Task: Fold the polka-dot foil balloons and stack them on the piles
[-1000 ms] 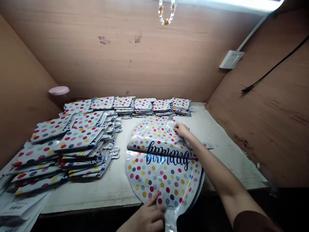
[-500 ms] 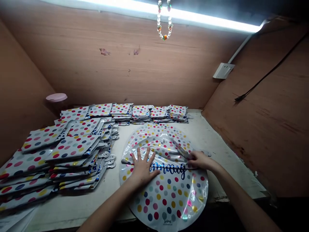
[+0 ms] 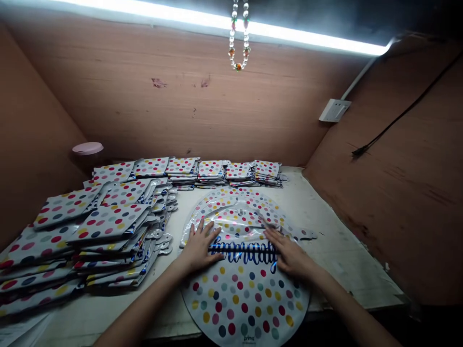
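Observation:
A flat round foil balloon [image 3: 249,299] with coloured dots and blue lettering lies before me, its lower edge reaching past the table's front edge. Its upper part is folded down, with the crease near the lettering. My left hand [image 3: 200,246] rests on the fold's left side, fingers spread. On the right side, my right hand [image 3: 291,253] presses flat with its fingers stretched out over the end of the lettering. Neither hand grips anything. A small silvery tail [image 3: 307,234] sticks out to the right of the balloon.
Tall stacks of folded dotted balloons [image 3: 108,224] stand on the left, and a row of smaller stacks [image 3: 238,171] lines the back. A pink-lidded jar [image 3: 88,148] stands back left. A bead string [image 3: 238,65] hangs above; a socket [image 3: 335,110] and black cable [image 3: 398,115] are on the right.
My right hand has let go of the balloon's pinched part and now lies flat on it. My left hand has slid slightly left. The folded upper part looks flatter.

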Motion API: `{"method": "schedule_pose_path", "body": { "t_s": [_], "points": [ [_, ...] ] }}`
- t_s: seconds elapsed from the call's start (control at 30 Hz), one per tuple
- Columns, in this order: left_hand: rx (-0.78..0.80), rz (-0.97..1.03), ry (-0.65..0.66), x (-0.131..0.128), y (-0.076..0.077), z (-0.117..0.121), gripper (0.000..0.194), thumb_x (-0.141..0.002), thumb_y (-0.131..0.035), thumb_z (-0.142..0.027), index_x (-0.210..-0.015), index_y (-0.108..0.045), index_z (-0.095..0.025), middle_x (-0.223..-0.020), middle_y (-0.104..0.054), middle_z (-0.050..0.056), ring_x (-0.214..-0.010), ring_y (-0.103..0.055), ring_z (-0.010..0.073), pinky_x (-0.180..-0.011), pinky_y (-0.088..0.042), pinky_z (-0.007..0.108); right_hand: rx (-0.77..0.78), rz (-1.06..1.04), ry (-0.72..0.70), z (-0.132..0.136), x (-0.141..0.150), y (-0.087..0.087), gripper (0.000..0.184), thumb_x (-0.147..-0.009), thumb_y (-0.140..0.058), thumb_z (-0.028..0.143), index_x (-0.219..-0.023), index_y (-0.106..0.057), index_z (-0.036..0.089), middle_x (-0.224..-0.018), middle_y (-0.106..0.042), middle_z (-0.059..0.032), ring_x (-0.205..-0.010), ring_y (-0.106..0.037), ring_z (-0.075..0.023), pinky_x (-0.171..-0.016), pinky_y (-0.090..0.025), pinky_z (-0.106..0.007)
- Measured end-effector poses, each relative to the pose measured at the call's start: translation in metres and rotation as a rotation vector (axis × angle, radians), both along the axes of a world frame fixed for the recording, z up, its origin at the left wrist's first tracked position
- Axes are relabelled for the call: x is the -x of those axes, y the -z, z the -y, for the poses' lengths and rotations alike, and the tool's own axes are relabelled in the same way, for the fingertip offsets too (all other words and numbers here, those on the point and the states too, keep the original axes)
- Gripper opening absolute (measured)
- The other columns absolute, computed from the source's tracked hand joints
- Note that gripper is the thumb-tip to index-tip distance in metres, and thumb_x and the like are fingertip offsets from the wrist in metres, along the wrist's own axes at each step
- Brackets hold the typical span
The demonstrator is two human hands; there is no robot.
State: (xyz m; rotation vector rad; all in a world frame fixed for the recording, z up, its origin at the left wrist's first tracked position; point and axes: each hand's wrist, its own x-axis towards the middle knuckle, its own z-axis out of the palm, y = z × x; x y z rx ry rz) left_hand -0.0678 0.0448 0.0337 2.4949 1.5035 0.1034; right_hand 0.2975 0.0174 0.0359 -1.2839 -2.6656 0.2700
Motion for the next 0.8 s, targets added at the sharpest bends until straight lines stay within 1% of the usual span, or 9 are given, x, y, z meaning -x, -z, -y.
{"method": "schedule_pose_path", "body": {
  "t_s": [0.13, 0.27, 0.33, 0.43, 0.5, 0.57, 0.63, 0.73, 0.8],
  "points": [
    [-0.012, -0.001, 0.036, 0.022, 0.009, -0.004, 0.077, -0.084, -0.042, -0.068, -0.148, -0.018, -0.032, -0.157, -0.011, 0.007, -0.142, -0.004, 0.0391, -0.11, -0.014, 0.062, -0.054, 0.055, 0.124, -0.005, -0.016, 0.022, 0.085, -0.071, -0.045, 0.008, -0.15, -0.018, 0.023, -0.155, -0.02, -0.0037, -0.141, -0.024, -0.0219, -0.112, -0.032, -0.04],
    [-0.057, -0.006, 0.067, 0.04, 0.015, -0.002, 0.065, -0.092, -0.04, -0.047, -0.149, -0.016, -0.027, -0.156, -0.014, 0.008, -0.143, -0.011, 0.0323, -0.113, -0.017, 0.055, -0.347, -0.07, 0.07, -0.002, -0.028, 0.033, 0.059, -0.083, -0.04, 0.004, -0.141, -0.041, 0.019, -0.144, -0.043, -0.0082, -0.136, -0.035, -0.0222, -0.108, -0.039, -0.042],
    [-0.085, -0.023, 0.058, 0.042, 0.013, 0.002, 0.066, -0.091, -0.041, -0.049, -0.149, -0.017, -0.028, -0.156, -0.014, 0.007, -0.143, -0.011, 0.0338, -0.112, -0.015, 0.058, -0.367, -0.125, 0.034, 0.001, -0.031, 0.032, 0.05, -0.087, -0.039, 0.006, -0.135, -0.049, 0.019, -0.14, -0.049, -0.0084, -0.134, -0.038, -0.0226, -0.107, -0.041, -0.043],
    [-0.166, -0.043, 0.013, 0.036, 0.006, 0.007, 0.069, -0.088, -0.045, -0.051, -0.148, -0.023, -0.025, -0.156, -0.016, 0.008, -0.143, -0.007, 0.0358, -0.112, -0.007, 0.061, -0.245, -0.156, 0.022, 0.004, -0.032, 0.027, 0.047, -0.089, -0.038, 0.009, -0.132, -0.052, 0.022, -0.139, -0.05, -0.0063, -0.133, -0.04, -0.0228, -0.105, -0.044, -0.045],
    [-0.187, -0.031, 0.038, 0.03, 0.002, 0.007, 0.066, -0.086, -0.05, -0.037, -0.147, -0.028, -0.024, -0.155, -0.02, 0.006, -0.143, -0.009, 0.0324, -0.115, -0.008, 0.056, -0.181, -0.204, 0.029, 0.005, -0.032, 0.024, 0.043, -0.09, -0.038, 0.011, -0.128, -0.055, 0.023, -0.137, -0.052, -0.0056, -0.133, -0.04, -0.0229, -0.106, -0.043, -0.046],
    [-0.124, 0.005, 0.053, 0.03, 0.0, 0.004, 0.063, -0.081, -0.047, -0.019, -0.143, -0.037, -0.024, -0.152, -0.03, 0.004, -0.142, -0.021, 0.0268, -0.116, -0.016, 0.049, -0.117, -0.265, 0.052, 0.004, -0.035, 0.022, 0.039, -0.09, -0.041, 0.014, -0.124, -0.059, 0.023, -0.134, -0.055, -0.0066, -0.131, -0.043, -0.0231, -0.107, -0.041, -0.046],
    [-0.027, 0.099, -0.011, 0.037, -0.001, -0.004, 0.059, -0.078, -0.041, -0.011, -0.135, -0.049, -0.023, -0.145, -0.042, 0.003, -0.135, -0.037, 0.0216, -0.114, -0.027, 0.042, -0.01, -0.318, 0.108, 0.001, -0.039, 0.019, 0.039, -0.088, -0.042, 0.015, -0.122, -0.059, 0.021, -0.133, -0.056, -0.008, -0.128, -0.047, -0.023, -0.106, -0.042, -0.045],
    [0.097, 0.335, -0.121, 0.053, -0.006, -0.019, 0.054, -0.074, -0.04, -0.011, -0.123, -0.06, -0.02, -0.131, -0.058, 0.003, -0.121, -0.054, 0.0182, -0.107, -0.038, 0.035, 0.201, -0.402, 0.224, -0.004, -0.047, 0.012, 0.039, -0.084, -0.044, 0.017, -0.12, -0.058, 0.022, -0.135, -0.054, -0.0081, -0.126, -0.049, -0.0234, -0.104, -0.042, -0.044],
    [0.167, 0.46, -0.15, 0.061, -0.013, -0.029, 0.049, -0.067, -0.045, -0.013, -0.111, -0.066, -0.02, -0.12, -0.065, 0.003, -0.113, -0.059, 0.0199, -0.103, -0.042, 0.034, 0.269, -0.437, 0.236, -0.008, -0.05, 0.006, 0.035, -0.08, -0.048, 0.019, -0.113, -0.061, 0.023, -0.136, -0.054, -0.0078, -0.127, -0.047, -0.0248, -0.104, -0.04, -0.046]
  ]
}}
